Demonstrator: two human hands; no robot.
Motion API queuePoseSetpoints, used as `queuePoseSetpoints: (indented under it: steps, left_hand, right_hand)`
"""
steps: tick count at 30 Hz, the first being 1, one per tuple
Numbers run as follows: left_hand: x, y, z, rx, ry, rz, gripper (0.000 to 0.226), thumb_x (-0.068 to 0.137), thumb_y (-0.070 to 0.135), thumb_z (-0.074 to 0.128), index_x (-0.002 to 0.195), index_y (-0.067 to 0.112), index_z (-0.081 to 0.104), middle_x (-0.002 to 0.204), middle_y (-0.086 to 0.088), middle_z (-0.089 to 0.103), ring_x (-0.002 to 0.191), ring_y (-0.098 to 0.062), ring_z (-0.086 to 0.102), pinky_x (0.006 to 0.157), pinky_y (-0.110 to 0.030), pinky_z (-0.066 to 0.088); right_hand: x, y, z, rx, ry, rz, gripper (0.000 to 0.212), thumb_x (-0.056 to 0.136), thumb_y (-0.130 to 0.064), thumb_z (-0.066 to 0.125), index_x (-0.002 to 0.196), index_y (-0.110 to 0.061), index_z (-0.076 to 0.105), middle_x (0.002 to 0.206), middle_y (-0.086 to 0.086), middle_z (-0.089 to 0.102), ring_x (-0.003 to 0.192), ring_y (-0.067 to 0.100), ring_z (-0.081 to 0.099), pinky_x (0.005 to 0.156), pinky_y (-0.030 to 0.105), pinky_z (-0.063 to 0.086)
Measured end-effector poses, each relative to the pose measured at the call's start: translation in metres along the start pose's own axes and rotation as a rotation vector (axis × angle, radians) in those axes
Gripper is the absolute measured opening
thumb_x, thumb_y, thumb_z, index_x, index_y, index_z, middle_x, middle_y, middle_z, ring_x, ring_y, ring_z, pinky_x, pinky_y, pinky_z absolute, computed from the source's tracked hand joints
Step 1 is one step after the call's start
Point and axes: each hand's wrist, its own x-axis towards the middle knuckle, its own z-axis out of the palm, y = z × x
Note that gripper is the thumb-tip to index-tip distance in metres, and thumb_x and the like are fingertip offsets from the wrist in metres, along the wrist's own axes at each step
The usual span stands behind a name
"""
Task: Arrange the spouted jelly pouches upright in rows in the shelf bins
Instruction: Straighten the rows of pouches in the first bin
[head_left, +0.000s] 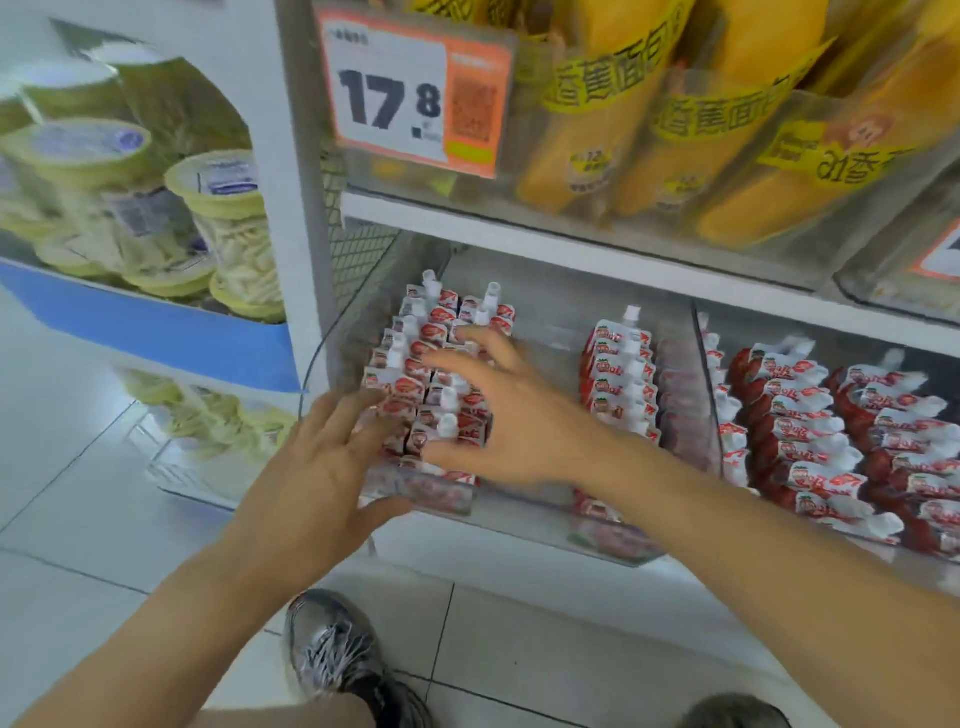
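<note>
You are facing a white shelf unit (519, 244) over a pale tiled floor (78, 545). On the upper shelf stand yellow snack packs (649, 135) in clear bins, with an orange-edged price tag (410, 88) reading 17.8 clipped at the front. To the left, a side display (156, 322) with a blue front holds lidded yellow-green tubs (228, 223). Your grey shoe (332, 654) shows on the floor below.

On the lower shelf, the clear bin (431, 493) at the left holds red-and-white spouted jelly pouches (441, 322) standing upright in tight rows — white spouts up. A single upright row of pouches (623, 369) stands by the clear divider (709, 384); beyond it, a further batch of pouches (831, 431) lies tilted and overlapping.

Your left hand (322, 467) rests with straight, spread fingers against the front-left pouches, thumb at the bin's front wall. Your right hand (498, 410) lies over the same block from the right, fingers splayed and loosely bent on the pouch tops — neither hand is gripping anything. Motion blur softens the fingertips.
</note>
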Motion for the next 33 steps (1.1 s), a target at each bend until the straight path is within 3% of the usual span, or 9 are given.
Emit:
queuePoseSetpoints:
  steps: [3,7,12,15,18,20,24,28,33]
  left_hand:
    - [-0.001,-0.007,0.002,-0.077,0.021,0.002,0.076,0.071,0.049,0.075,0.135,0.018,0.047,0.139,-0.006,0.040,0.121,-0.026,0.046,0.091,-0.040,0.051]
    - [0.010,-0.004,0.003,-0.088,0.019,0.009,0.087,0.071,0.052,0.075,0.142,0.017,0.038,0.142,-0.009,0.032,0.113,-0.030,0.054,0.085,-0.040,0.052]
    - [0.029,-0.006,0.000,-0.091,-0.080,-0.096,0.112,0.065,0.055,0.079,0.150,0.019,0.016,0.142,-0.006,0.036,0.128,-0.025,0.041,0.099,-0.038,0.043]
    - [0.034,-0.010,-0.001,-0.093,-0.143,-0.084,0.107,0.065,0.056,0.078,0.149,0.022,0.020,0.142,-0.002,0.038,0.129,-0.021,0.038,0.102,-0.035,0.039]
    - [0.034,-0.011,-0.001,-0.088,-0.159,-0.063,0.101,0.067,0.056,0.077,0.147,0.025,0.025,0.141,-0.001,0.036,0.128,-0.019,0.037,0.102,-0.034,0.039]
    - [0.034,-0.011,0.000,-0.084,-0.154,-0.053,0.097,0.068,0.055,0.077,0.146,0.026,0.028,0.139,-0.001,0.036,0.127,-0.019,0.036,0.101,-0.034,0.040]
    - [0.035,-0.011,0.000,-0.083,-0.153,-0.047,0.097,0.069,0.056,0.076,0.146,0.028,0.026,0.140,-0.001,0.034,0.128,-0.020,0.034,0.102,-0.035,0.040]
    - [0.034,-0.011,0.000,-0.096,-0.144,-0.045,0.098,0.068,0.056,0.077,0.148,0.029,0.025,0.140,-0.001,0.034,0.129,-0.020,0.034,0.102,-0.036,0.041]
    - [0.032,-0.010,0.000,-0.082,-0.132,-0.046,0.094,0.069,0.058,0.075,0.146,0.028,0.029,0.139,-0.002,0.035,0.128,-0.021,0.036,0.100,-0.038,0.044]
  right_hand:
    - [0.019,0.002,0.005,-0.090,-0.113,0.009,0.067,0.074,-0.063,0.074,0.131,-0.030,0.059,0.135,-0.002,0.048,0.136,0.023,0.024,0.117,0.042,0.025]
    - [0.022,0.002,0.001,-0.189,-0.131,-0.079,0.052,0.074,-0.053,0.076,0.118,-0.026,0.067,0.127,-0.004,0.050,0.129,0.019,0.028,0.110,0.030,0.028]
    - [0.025,0.016,0.002,-0.152,-0.038,-0.108,0.047,0.071,-0.039,0.080,0.114,-0.022,0.069,0.113,-0.001,0.058,0.119,0.018,0.040,0.106,0.036,0.038]
    - [0.022,0.024,0.008,-0.141,-0.040,-0.131,0.066,0.069,-0.057,0.082,0.124,-0.026,0.063,0.137,0.000,0.045,0.134,0.019,0.029,0.113,0.036,0.031]
    - [0.021,0.028,0.019,-0.189,-0.040,-0.104,0.084,0.066,-0.072,0.067,0.135,-0.027,0.053,0.149,0.004,0.035,0.144,0.027,0.019,0.116,0.052,0.029]
    - [0.023,0.030,0.022,-0.230,-0.024,-0.129,0.086,0.065,-0.076,0.058,0.133,-0.024,0.052,0.139,0.003,0.045,0.138,0.031,0.026,0.110,0.055,0.036]
    - [0.032,0.030,0.023,-0.327,-0.061,-0.148,0.074,0.065,-0.075,0.064,0.120,-0.025,0.055,0.110,-0.005,0.050,0.112,0.024,0.037,0.097,0.044,0.044]
    - [0.038,0.033,0.028,-0.274,-0.143,-0.141,0.072,0.067,-0.075,0.055,0.120,-0.027,0.050,0.111,-0.007,0.047,0.105,0.021,0.044,0.098,0.042,0.041]
    - [0.031,0.035,0.025,-0.171,-0.084,-0.162,0.061,0.067,-0.070,0.058,0.107,-0.025,0.054,0.103,-0.011,0.045,0.098,0.017,0.042,0.087,0.035,0.042]
